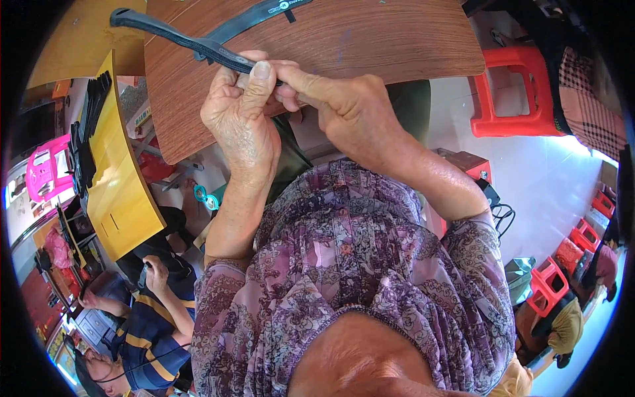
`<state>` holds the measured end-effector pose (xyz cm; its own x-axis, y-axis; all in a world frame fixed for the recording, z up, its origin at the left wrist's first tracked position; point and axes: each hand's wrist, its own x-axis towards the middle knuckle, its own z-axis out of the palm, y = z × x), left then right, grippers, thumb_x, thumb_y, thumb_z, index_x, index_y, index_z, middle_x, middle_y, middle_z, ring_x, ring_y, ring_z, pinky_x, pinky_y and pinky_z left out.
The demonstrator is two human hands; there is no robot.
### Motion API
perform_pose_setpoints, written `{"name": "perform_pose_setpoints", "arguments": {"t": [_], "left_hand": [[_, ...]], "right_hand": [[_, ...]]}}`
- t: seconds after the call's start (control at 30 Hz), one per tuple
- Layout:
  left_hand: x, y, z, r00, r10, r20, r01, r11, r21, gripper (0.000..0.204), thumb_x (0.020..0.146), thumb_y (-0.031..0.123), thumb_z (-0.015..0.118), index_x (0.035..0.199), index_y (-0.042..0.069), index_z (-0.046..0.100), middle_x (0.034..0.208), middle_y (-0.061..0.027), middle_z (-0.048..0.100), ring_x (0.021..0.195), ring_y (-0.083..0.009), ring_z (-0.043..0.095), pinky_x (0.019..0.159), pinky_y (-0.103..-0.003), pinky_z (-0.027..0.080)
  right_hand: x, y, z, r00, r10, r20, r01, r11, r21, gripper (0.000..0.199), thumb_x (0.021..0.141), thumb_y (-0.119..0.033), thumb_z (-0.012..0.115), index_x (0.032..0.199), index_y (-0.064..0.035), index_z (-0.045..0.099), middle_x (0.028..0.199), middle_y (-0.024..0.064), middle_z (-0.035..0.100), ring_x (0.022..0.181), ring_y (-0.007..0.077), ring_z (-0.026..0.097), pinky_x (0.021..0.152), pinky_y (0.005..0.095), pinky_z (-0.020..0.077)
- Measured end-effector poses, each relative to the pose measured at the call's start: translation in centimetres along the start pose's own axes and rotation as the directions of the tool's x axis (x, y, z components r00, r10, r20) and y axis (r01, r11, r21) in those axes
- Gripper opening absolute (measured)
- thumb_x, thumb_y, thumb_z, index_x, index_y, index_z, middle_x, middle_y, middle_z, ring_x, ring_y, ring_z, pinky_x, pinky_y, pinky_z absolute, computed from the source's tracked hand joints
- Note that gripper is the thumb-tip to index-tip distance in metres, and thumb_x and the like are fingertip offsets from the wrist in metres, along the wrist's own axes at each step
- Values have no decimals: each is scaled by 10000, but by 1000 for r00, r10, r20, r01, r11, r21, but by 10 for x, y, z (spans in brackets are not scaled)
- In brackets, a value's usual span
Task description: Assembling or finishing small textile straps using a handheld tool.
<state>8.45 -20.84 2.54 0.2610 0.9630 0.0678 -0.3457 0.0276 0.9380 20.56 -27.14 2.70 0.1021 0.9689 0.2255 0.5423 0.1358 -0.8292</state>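
Note:
My left hand (245, 112) is closed, its thumb pressing a black strap (175, 38) against the fingers above the near part of the table. The strap's rounded far end sticks out to the upper left. My right hand (350, 109) is closed too, its thumb and fingertips pinched at the strap's near end, right beside my left thumb. What lies between those fingertips is mostly hidden. Behind the held strap, a flat dark band (254, 22) with white print runs across the table to the upper right; whether the two are joined I cannot tell.
The brown wood-grain table (410, 40) ends just beyond my right hand. On the left, a yellow table (126, 192) bears a pile of black straps (83, 142). A red stool (486, 99) stands at the right. A co-worker in a striped shirt (155, 331) sits at lower left.

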Motion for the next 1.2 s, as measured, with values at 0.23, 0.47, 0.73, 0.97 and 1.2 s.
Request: {"name": "perform_pose_setpoints", "arguments": {"t": [0.23, 0.47, 0.73, 0.97, 1.2], "left_hand": [[2, -9, -4, 996, 75, -51, -75, 997, 6, 204, 860, 94, 590, 1009, -24, 518, 898, -225, 628, 607, -171, 581, 500, -260, 476], [3, -9, -5, 998, 9, -62, -12, 999, -39, 174, 856, 83, 601, 975, -27, 537, 704, -94, 591, 503, -142, 532, 441, -258, 443], [7, -4, -10, 981, -194, 20, 193, 949, -248, 239, 880, 177, 578, 952, -49, 545, 770, -164, 609, 547, -151, 529, 433, -285, 441], [0, -1, 0, 1000, -22, -14, 20, 991, -136, 191, 867, 111, 591, 972, -39, 536, 780, -150, 612, 547, -134, 534, 451, -271, 475], [-3, -14, -4, 979, 188, -74, -183, 981, 71, 203, 857, 76, 593, 1006, -47, 528, 830, -132, 610, 569, -137, 542, 465, -272, 495]], "right_hand": [[8, 4, 14, 996, 74, -49, -51, 929, 366, 381, 802, -13, 478, 1131, -171, 589, 675, 79, 608, 603, 192, 576, 546, 317, 472], [10, 12, 15, 996, -38, -84, 50, 987, 150, 373, 785, -37, 505, 1123, -174, 583, 669, 33, 624, 630, 245, 635, 543, 339, 482], [15, 2, -1, 989, 118, 94, -149, 857, 492, 364, 804, -27, 488, 1164, -52, 541, 701, 111, 632, 643, 223, 640, 599, 328, 496], [14, 4, 1, 992, 88, 85, -113, 923, 368, 355, 797, -59, 511, 1151, -56, 543, 667, 121, 622, 639, 266, 636, 587, 360, 490], [15, 7, 16, 997, -41, -69, 43, 999, 29, 290, 787, -85, 522, 1074, -102, 562, 636, 123, 613, 643, 325, 628, 556, 403, 474]]}}
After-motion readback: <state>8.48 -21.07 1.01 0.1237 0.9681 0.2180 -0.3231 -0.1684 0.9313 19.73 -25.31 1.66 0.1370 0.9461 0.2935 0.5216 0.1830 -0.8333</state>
